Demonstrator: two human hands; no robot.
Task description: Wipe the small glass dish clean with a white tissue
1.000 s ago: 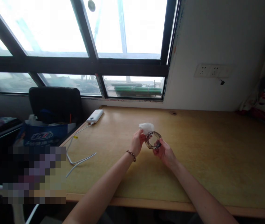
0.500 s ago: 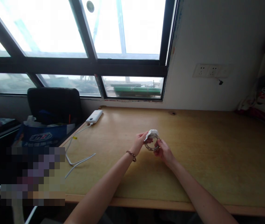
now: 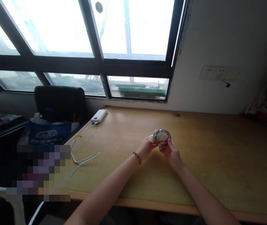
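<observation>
Above the wooden table [image 3: 208,156] I hold up a shiny round metal ring [image 3: 163,129] that looks like several thin hoops stacked together. My right hand [image 3: 172,153] pinches its lower right edge between thumb and fingers. On the left side of the ring, a crumpled white tissue [image 3: 151,138] lies against the metal, and my left hand [image 3: 145,147] is closed on it there. The fingertips of my left hand are partly hidden behind the ring and tissue. A beaded bracelet [image 3: 137,157] is round my left wrist.
At the table's left edge lies a white power bank [image 3: 99,116] with a white cable [image 3: 86,159] trailing toward me. Beyond that edge stand a black chair [image 3: 59,100] and a blue bag [image 3: 46,132]. A window and a wall with sockets [image 3: 220,73] rise behind the table.
The ring has turned and moved slightly right and up with both hands. The tissue has shifted from the ring's top to its left side. The view has swung a little left.
</observation>
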